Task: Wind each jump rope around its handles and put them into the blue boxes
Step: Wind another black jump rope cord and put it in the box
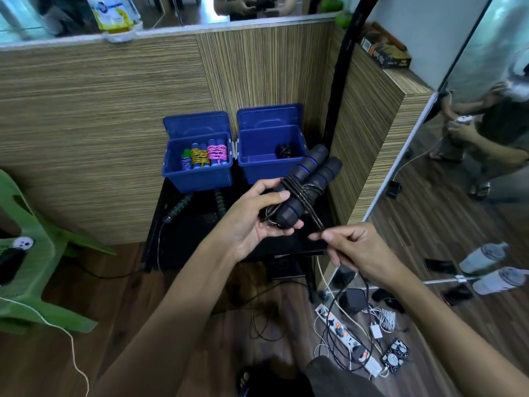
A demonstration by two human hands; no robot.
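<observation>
While the left hand (252, 222) wraps its grip around the near ends of two black handles (307, 184), the right hand (355, 247) pinches the black rope (312, 213) at 4 o'clock from them, fingers closed on the cord. Handles: thick cylinders, matte foam look, thin blue rings, held side by side and pointing toward 1 o'clock. Rope is braided, faintly speckled, several turns crossed around the handles' middle; the loose tail drops past the right hand toward the floor and gets lost among cables.

Two blue boxes at 12 o'clock, glossy plastic, lids hinged open against the wall. Left box (197, 173) holds three wound ropes: purple-green, yellow, pink, on blue handles. Right box (267, 170) holds one dark bundle, half hidden by the held handles, hard to make out.

Black table (186, 239) is glossy, its right part covered by the hands. Two green-banded handles (179, 207) lie on it below the left box, rope trailing off the edge.

Striped wood-grain panel wall behind, dark wood floor, green plastic chair (31, 253) at 9 o'clock, white power strip (343, 336) at 5 o'clock, mirror (472, 167) at 3 o'clock.
</observation>
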